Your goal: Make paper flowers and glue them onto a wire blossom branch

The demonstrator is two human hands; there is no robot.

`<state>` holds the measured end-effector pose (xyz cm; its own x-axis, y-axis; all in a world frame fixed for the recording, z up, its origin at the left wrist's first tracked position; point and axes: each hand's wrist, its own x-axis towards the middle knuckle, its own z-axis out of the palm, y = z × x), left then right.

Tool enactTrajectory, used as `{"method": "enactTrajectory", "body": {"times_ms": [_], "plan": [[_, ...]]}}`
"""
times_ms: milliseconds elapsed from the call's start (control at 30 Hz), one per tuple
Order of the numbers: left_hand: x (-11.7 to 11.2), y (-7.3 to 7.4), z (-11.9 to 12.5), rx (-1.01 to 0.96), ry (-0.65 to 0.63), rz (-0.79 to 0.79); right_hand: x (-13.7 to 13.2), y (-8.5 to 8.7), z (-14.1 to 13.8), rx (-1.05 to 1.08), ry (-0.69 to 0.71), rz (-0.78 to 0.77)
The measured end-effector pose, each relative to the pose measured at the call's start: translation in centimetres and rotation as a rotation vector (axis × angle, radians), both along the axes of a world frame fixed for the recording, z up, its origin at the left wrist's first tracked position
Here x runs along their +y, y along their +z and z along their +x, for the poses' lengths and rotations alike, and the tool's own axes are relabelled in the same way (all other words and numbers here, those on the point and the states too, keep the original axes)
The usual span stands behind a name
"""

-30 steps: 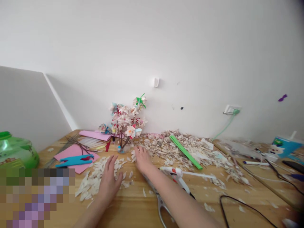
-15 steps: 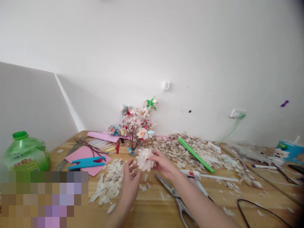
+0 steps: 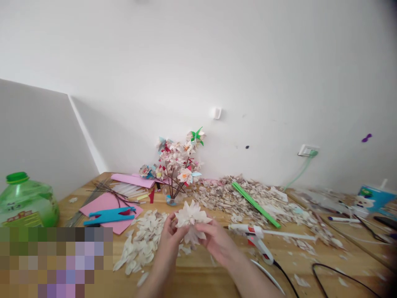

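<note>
Between my two hands is a white many-petalled handmade flower [image 3: 192,217], raised above the table. My left hand [image 3: 170,236] grips its left side with bent fingers and thumb. On the right, my right hand [image 3: 217,242] pinches the flower's lower right petals. Loose white petals [image 3: 144,236] lie heaped beside my left hand. A glue gun [image 3: 256,238] with a glue stick in its back rests to the right of my right hand. Behind the flower stands a bunch of finished flowers on brown stems [image 3: 176,161] in a small clear cup [image 3: 170,200].
A wide heap of dry petals [image 3: 217,196] spreads along the wall, with green strips [image 3: 256,205] across it. Pink paper [image 3: 116,225], blue strips [image 3: 110,215] and brown stems lie at left, near a green bottle [image 3: 27,200]. A black cable [image 3: 344,277] curves at right.
My right hand has come down and closer, uncovering the glue gun and covering the scissors. The flower has tipped to face upward, and my left hand has closed onto it.
</note>
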<state>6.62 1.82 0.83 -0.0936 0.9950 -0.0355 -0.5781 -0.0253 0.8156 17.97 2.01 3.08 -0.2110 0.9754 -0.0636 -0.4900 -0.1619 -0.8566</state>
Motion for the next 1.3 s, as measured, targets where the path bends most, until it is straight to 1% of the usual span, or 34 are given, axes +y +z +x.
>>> {"method": "enactTrajectory", "body": {"times_ms": [133, 167, 200, 267, 333, 367, 400, 467, 533, 600, 667, 767, 833, 1033, 1300], "plan": [[0.0, -0.5, 0.1, 0.004, -0.017, -0.017, 0.1, -0.7, 0.2, -0.059, -0.044, 0.004], [0.1, -0.7, 0.1, 0.010, -0.023, -0.020, 0.1, -0.8, 0.5, -0.111, -0.047, 0.020], [0.3, -1.0, 0.2, 0.014, -0.026, -0.019, -0.1, -0.8, 1.1, -0.206, -0.057, 0.041], [0.4, -1.3, 0.2, 0.024, -0.003, -0.022, -0.7, -0.8, 2.9, -0.538, -0.118, 0.116], [0.5, -1.3, 0.1, 0.055, 0.046, -0.042, -1.8, -1.1, 5.5, -1.023, -0.217, 0.238], [0.5, -1.2, 0.1, 0.082, 0.072, -0.050, -2.5, -1.4, 6.9, -1.255, -0.228, 0.321], [0.4, -1.0, 0.0, 0.111, 0.092, -0.055, -3.3, -1.8, 8.2, -1.445, -0.199, 0.372], [0.3, -0.8, 0.0, 0.164, 0.118, -0.050, -4.7, -2.8, 10.3, -1.711, -0.124, 0.370], [0.2, -0.7, 0.0, 0.210, 0.152, -0.038, -5.8, -3.8, 11.4, -1.866, -0.086, 0.330], [0.2, -0.9, 0.0, 0.246, 0.216, -0.048, -6.4, -4.5, 11.5, -1.924, -0.081, 0.308], [0.3, -1.1, 0.0, 0.259, 0.282, -0.062, -6.4, -4.8, 11.3, -1.926, -0.096, 0.293], [0.5, -1.2, -0.1, 0.253, 0.327, -0.077, -6.0, -5.0, 11.3, -1.909, -0.129, 0.243], [0.5, -1.2, -0.2, 0.248, 0.328, -0.077, -5.6, -5.2, 11.7, -1.923, -0.131, 0.216], [0.5, -1.2, -0.2, 0.233, 0.302, -0.049, -5.1, -6.0, 12.9, -1.948, -0.083, 0.200], [0.3, -1.0, -0.1, 0.228, 0.270, -0.038, -5.5, -5.2, 12.4, -1.925, -0.085, 0.157]]}}
